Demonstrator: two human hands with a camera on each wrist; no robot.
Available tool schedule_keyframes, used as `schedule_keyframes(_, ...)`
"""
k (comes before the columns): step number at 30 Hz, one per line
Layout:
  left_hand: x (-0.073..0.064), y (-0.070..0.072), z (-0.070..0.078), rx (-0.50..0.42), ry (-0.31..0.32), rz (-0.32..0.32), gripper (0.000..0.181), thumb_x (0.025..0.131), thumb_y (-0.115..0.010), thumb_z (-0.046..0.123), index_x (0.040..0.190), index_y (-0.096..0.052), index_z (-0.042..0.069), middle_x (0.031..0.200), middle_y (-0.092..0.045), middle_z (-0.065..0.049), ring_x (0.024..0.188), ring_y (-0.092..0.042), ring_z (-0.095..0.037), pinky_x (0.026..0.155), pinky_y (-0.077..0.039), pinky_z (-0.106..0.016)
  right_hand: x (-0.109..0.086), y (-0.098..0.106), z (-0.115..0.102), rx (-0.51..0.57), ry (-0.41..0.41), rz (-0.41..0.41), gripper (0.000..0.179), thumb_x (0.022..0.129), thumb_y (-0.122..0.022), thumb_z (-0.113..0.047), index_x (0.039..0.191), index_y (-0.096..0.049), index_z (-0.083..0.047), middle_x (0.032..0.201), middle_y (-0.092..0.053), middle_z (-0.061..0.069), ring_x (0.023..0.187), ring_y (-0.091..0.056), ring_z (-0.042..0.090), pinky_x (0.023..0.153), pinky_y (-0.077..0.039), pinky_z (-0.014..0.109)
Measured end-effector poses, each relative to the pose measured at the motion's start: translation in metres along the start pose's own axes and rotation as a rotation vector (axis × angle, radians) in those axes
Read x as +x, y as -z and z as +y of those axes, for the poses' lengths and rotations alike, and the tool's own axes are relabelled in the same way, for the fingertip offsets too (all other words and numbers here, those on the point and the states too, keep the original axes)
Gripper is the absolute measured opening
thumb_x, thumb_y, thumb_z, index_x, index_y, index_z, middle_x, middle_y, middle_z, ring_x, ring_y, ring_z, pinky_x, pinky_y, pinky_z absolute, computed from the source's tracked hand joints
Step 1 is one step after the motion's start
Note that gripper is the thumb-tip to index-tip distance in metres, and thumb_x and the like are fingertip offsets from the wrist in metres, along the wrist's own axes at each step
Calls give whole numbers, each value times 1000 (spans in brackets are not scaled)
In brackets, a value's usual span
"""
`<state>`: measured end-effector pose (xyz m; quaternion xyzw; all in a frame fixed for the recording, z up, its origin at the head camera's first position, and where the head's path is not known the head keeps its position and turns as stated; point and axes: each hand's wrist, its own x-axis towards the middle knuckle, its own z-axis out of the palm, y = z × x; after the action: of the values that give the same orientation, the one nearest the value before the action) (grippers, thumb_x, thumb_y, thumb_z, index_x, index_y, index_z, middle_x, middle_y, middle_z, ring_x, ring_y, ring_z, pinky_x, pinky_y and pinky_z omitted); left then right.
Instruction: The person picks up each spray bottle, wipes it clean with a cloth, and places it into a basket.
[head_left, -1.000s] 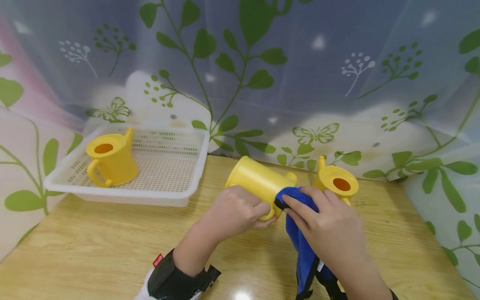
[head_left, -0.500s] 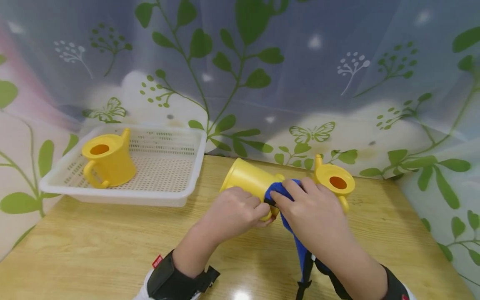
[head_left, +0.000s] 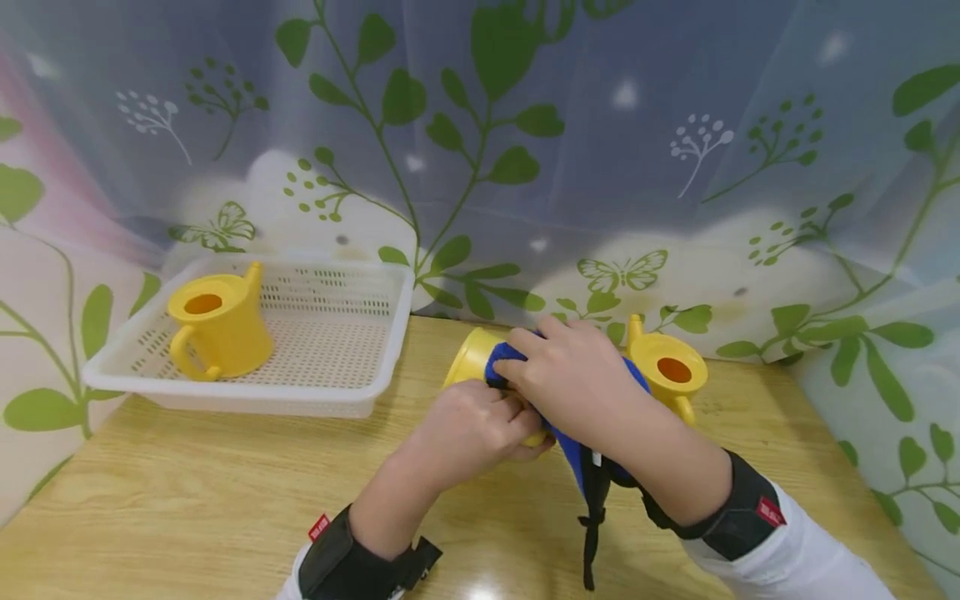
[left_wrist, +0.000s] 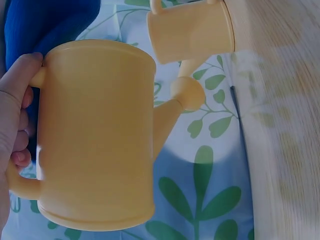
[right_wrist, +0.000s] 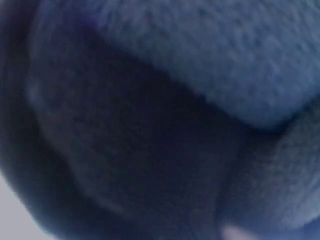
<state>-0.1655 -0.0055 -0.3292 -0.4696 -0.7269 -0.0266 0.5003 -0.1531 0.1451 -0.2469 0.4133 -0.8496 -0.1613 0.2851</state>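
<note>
Head view, watering can (head_left: 467, 358): tilted btwn white basket (head_left: 247, 395) & 2nd can (head_left: 667, 388); we'd guess light, stiff, slick; best hold = handle (left_wrist: 24, 188).
L hand (head_left: 468, 429): fingers curled round it.
R hand (head_left: 573, 383): fingers bent over blue cloth (left_wrist: 50, 22).

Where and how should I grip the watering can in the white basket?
Probably by its loop handle, over the basket's rim from the front left: the watering can stands upright, the handle on that side, the spout toward the back right.
</note>
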Motion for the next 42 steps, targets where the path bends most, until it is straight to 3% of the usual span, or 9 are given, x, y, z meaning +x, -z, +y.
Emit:
schedule_keyframes(9,2,-1,6,-69,-26,26,35,81,-74,40,64,-49,23,60,-52,12,55,-48,-1,54,-39,-16,26,-12,3,59,147,-3,17,87,-72,-22,103,-75,-28,102,-68,-3,73,-49,20,52,-38,29)
schedule_keyframes(14,0,-4,4,-69,-26,50,38,79,-76,43,63,-49,22,59,-53,11,55,-50,-2,54,-41,-16,27,-12,5,74,154,-44,21,87,-72,-21,106,-75,-30,105,-68,-3,76,-51,20,56,-43,30)
schedule_keyframes(18,0,-5,3,-79,-27,54,35,80,-74,44,64,-51,22,58,-53,12,55,-52,-2,55,-43,-17,20,-6,7,76,135,-144,26,87,-72,-23,112,-73,-31,114,-67,-2,83,-54,21,65,-49,31)
schedule_keyframes(21,0,-7,3,-78,-19,65,32,80,-73,43,64,-54,23,56,-51,13,52,-50,-2,52,-41,-17,14,-4,9,77,123,-172,27,87,-72,-22,112,-72,-32,115,-67,-2,81,-53,21,64,-48,30)
schedule_keyframes(29,-2,-8,-2,-72,-11,51,40,79,-74,44,59,-48,21,49,-40,12,43,-40,0,45,-36,-16,-8,-1,22,62,133,-136,32,84,-75,-14,111,-73,-32,112,-68,-3,73,-47,17,61,-41,25)
schedule_keyframes(33,-4,-7,-5,-46,-12,49,43,79,-74,44,58,-44,20,48,-37,11,41,-39,0,43,-34,-17,-21,0,29,63,156,-84,30,81,-77,-20,108,-74,-31,108,-68,-3,71,-47,16,63,-43,25)
schedule_keyframes(37,-6,-5,-6,-39,-26,40,43,79,-73,44,59,-43,21,47,-36,12,40,-36,1,42,-30,-16,-36,1,36,75,178,-67,29,80,-78,-27,109,-74,-32,107,-68,-2,80,-56,18,67,-50,26)
schedule_keyframes(42,-6,-4,-6,-49,-37,37,43,80,-71,45,61,-42,20,48,-33,11,40,-32,1,42,-26,-15,-49,3,45,172,161,-91,30,79,-78,-25,108,-74,-31,109,-67,-1,89,-59,18,72,-52,28)
